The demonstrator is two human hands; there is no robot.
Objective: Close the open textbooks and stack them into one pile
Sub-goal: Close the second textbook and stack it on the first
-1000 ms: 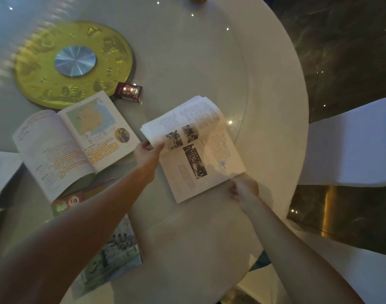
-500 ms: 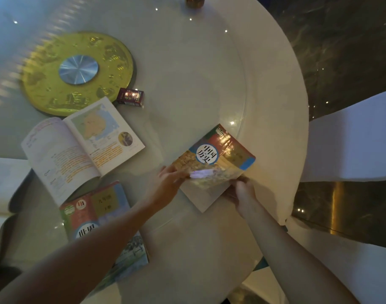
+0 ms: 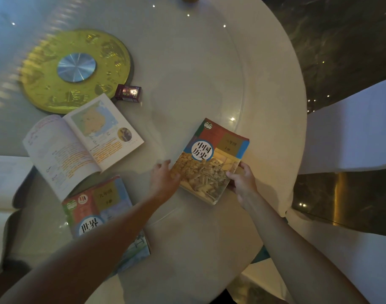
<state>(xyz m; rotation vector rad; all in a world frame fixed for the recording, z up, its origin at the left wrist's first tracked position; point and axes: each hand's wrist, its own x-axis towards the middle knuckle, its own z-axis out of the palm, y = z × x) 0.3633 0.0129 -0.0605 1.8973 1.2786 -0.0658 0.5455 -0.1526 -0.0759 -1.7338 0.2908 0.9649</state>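
A history textbook [image 3: 214,159] with a red, blue and tan cover lies closed on the round white table [image 3: 271,88]. My left hand [image 3: 164,181] rests on its near left corner, fingers on the cover. My right hand [image 3: 242,179] grips its near right edge. To the left an open textbook [image 3: 80,143] shows a map page and orange-highlighted text. Below that lies a closed textbook [image 3: 97,207] with a colourful cover, partly hidden by my left forearm.
A gold turntable disc [image 3: 45,88] with a silver hub sits at the back left. A small dark red box [image 3: 128,93] lies beside it. A white-covered chair [image 3: 352,132] stands to the right of the table, another white seat [image 3: 3,183] at the left.
The right-hand book was open a second ago; its cover has swung over and it now lies closed. Both hands have settled onto its near edge.
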